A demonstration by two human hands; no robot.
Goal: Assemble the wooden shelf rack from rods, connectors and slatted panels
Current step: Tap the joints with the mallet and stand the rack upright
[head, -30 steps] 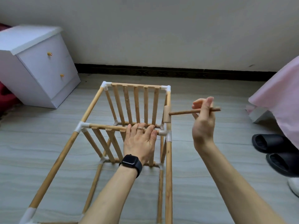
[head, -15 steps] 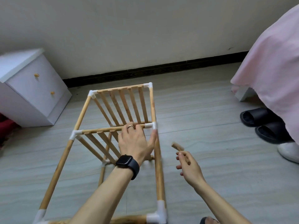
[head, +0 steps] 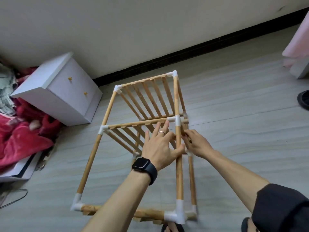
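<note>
the wooden rack point(head: 107, 114) lies on its side on the pale floor point(head: 242, 131) in the middle of the frame, its long rods running from the bottom edge up toward the wall. white connectors point(head: 175, 120) join the corners. one slatted panel point(head: 145, 80) closes the far end, and a second slatted panel point(head: 138, 123) crosses the frame halfway along. the left hand point(head: 158, 148), with a ring point(head: 161, 132) and a black watch point(head: 142, 165) at the wrist, lies flat with fingers straight and spread, its fingertips reaching the rail of the middle panel and its thumb against the upper right rod point(head: 179, 173); it grasps nothing. the right hand point(head: 197, 144) is just beside that rod on its right, fingers bent in toward the rods; the spot is blurred, so whether it holds anything cannot be told. a dark sleeve point(head: 280, 208) fills the lower right corner. a white bedside cabinet point(head: 66, 91) stands at upper left, with a red blanket point(head: 21, 134) left of it. pink cloth point(head: 299, 39) hangs at upper right, and a black slipper point(head: 304, 101) shows at the right edge.
</note>
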